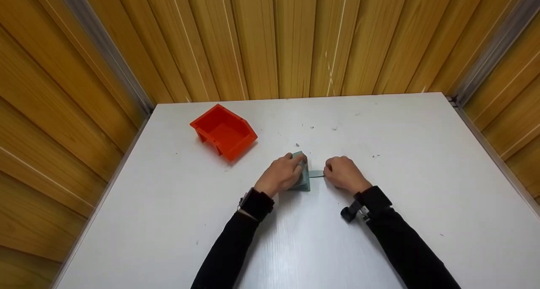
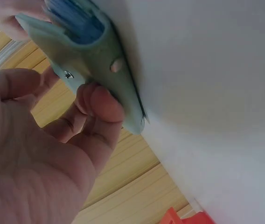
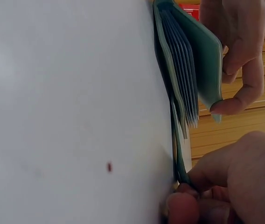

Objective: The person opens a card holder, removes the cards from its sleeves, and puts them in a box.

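Note:
A pale green card holder [image 1: 302, 184] lies on the white table, its upper cover tilted up from the pages. Over that cover is my left hand [image 1: 280, 174], gripping it with the thumb near the spine and a bent finger at the free edge. Dark bluish card sleeves [image 3: 179, 60] fan out between the covers in the right wrist view. A narrow closing strap [image 1: 316, 174] sticks out to the right, low along the table. My right hand [image 1: 345, 173] pinches its end between thumb and fingers. A metal snap [image 2: 69, 74] shows on the cover in the left wrist view.
An empty-looking red plastic bin [image 1: 228, 139] stands behind and left of the hands. Small dark specks mark the white table [image 1: 413, 162]. Yellow wood-patterned panels [image 1: 291, 40] rise behind the table and at both sides.

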### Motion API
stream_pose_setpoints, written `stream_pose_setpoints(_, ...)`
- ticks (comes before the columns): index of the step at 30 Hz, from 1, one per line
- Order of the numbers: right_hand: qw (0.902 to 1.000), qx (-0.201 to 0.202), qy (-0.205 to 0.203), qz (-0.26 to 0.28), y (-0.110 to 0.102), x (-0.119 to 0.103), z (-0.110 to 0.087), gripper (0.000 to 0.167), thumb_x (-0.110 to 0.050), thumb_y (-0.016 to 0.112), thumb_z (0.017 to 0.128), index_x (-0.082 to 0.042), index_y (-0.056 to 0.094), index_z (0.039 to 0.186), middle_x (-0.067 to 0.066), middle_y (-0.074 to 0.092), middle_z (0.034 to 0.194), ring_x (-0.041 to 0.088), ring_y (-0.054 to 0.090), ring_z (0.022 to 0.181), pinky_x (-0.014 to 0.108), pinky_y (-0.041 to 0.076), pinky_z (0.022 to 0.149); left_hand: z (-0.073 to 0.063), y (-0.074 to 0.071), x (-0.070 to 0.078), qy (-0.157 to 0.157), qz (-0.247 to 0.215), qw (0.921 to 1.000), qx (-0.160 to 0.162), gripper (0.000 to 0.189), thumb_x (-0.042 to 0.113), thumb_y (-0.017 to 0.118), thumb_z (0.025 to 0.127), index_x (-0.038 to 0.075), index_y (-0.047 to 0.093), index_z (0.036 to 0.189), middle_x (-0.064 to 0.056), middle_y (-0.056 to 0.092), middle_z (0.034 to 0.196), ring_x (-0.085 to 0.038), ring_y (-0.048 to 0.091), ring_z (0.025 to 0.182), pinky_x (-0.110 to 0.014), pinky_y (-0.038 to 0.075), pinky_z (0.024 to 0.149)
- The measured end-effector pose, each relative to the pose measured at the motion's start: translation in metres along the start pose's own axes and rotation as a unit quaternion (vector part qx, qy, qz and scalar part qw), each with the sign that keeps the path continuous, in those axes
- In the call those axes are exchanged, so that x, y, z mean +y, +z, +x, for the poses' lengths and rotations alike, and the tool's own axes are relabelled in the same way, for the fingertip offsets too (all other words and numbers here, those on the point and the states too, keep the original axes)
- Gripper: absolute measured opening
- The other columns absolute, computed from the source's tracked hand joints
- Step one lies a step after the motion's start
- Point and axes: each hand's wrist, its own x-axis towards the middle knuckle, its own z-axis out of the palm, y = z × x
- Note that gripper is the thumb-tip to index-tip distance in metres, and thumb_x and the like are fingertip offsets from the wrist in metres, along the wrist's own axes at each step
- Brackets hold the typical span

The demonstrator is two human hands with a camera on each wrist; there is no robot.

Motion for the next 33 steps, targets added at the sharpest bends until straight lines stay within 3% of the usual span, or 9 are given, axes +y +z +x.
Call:
stream_pose_setpoints(3,1.0,0.0,0.002,0.0,0.0,-0.001,0.001,0.024,-0.01,0.055,0.097,-0.006,0.072,0.08,0.006,0.064,0.071,0.021,0.055,0.068,0.032,0.043,0.064,0.0,-0.008,-0.002,-0.017,-0.016,0.9997,-0.003,0.041,0.038,0.045,0.107,0.019,0.054,0.142,-0.012,0.064,0.132,-0.031,0.064,0.112,-0.043,0.054,0.099)
stream_pose_setpoints(5,1.0,-0.001,0.002,0.002,-0.001,-0.002,0.001,0.024,-0.01,0.055,0.098,-0.005,0.072,0.081,0.007,0.064,0.072,0.021,0.056,0.068,0.033,0.044,0.064,-0.001,-0.015,-0.004,-0.024,-0.026,0.9993,-0.007,0.045,0.037,0.051,0.105,0.015,0.052,0.143,-0.013,0.066,0.13,-0.031,0.064,0.113,-0.045,0.054,0.101)
stream_pose_setpoints(11,0.9996,-0.013,0.009,0.022,-0.002,0.0,0.0,0.026,-0.01,0.054,0.099,-0.005,0.072,0.082,0.005,0.062,0.066,0.016,0.056,0.054,0.029,0.045,0.059,-0.008,-0.045,-0.021,-0.036,-0.063,0.9972,-0.016,0.026,0.014,0.057,0.098,0.007,0.053,0.122,-0.01,0.062,0.094,-0.025,0.057,0.085,-0.036,0.052,0.078)
stream_pose_setpoints(15,0.999,-0.019,0.029,0.03,-0.005,0.004,-0.001,0.025,-0.011,0.053,0.099,-0.004,0.071,0.084,0.005,0.061,0.066,0.014,0.056,0.05,0.028,0.045,0.054,-0.014,-0.057,-0.038,-0.062,-0.073,0.9951,-0.026,0.02,0.006,0.062,0.095,0.008,0.055,0.114,-0.007,0.057,0.088,-0.023,0.055,0.083,-0.032,0.052,0.075)
stream_pose_setpoints(21,0.9989,-0.022,0.033,0.023,-0.009,0.01,-0.001,0.025,-0.011,0.053,0.098,-0.004,0.071,0.083,0.005,0.059,0.063,0.015,0.056,0.05,0.029,0.045,0.059,-0.018,-0.056,-0.059,-0.113,-0.077,0.9893,-0.05,0.021,0.013,0.073,0.094,0.011,0.059,0.11,-0.007,0.063,0.092,-0.025,0.058,0.085,-0.032,0.054,0.076)
stream_pose_setpoints(26,0.9994,-0.01,0.023,0.023,-0.012,0.013,-0.002,0.026,-0.01,0.053,0.098,-0.005,0.07,0.079,0.004,0.058,0.06,0.015,0.055,0.049,0.03,0.043,0.059,-0.017,-0.049,-0.064,-0.145,-0.092,0.9825,-0.072,0.024,0.019,0.076,0.094,0.011,0.061,0.11,-0.007,0.065,0.096,-0.025,0.059,0.088,-0.032,0.053,0.077)
stream_pose_setpoints(33,0.9997,-0.004,0.016,0.018,-0.012,0.014,-0.003,0.025,-0.009,0.054,0.097,-0.004,0.07,0.079,0.006,0.058,0.064,0.016,0.054,0.05,0.03,0.043,0.057,-0.017,-0.047,-0.062,-0.148,-0.078,0.9822,-0.086,0.023,0.02,0.075,0.096,0.008,0.061,0.11,-0.007,0.063,0.092,-0.025,0.058,0.087,-0.031,0.049,0.072)
